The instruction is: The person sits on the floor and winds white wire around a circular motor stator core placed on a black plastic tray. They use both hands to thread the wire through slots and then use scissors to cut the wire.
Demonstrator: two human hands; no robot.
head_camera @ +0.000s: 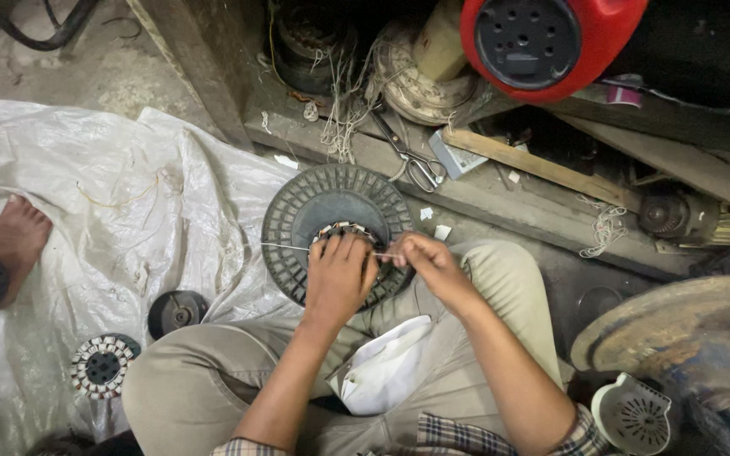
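Observation:
My left hand (338,277) lies over a small wound stator (344,229) that rests on a round black grille (297,211) propped on my knees. Its fingers curl onto the windings. My right hand (428,263) is beside it, pinching a thin white thread (285,247) that runs taut to the left across the grille. A white cloth (386,363) lies in my lap below both wrists.
A second wound stator (103,366) and a dark rotor (177,312) lie on the white plastic sheet (86,186) at left, near another person's bare foot (17,241). Scissors (411,156), string scraps and motor parts crowd the ledge ahead. A red housing (542,42) sits above.

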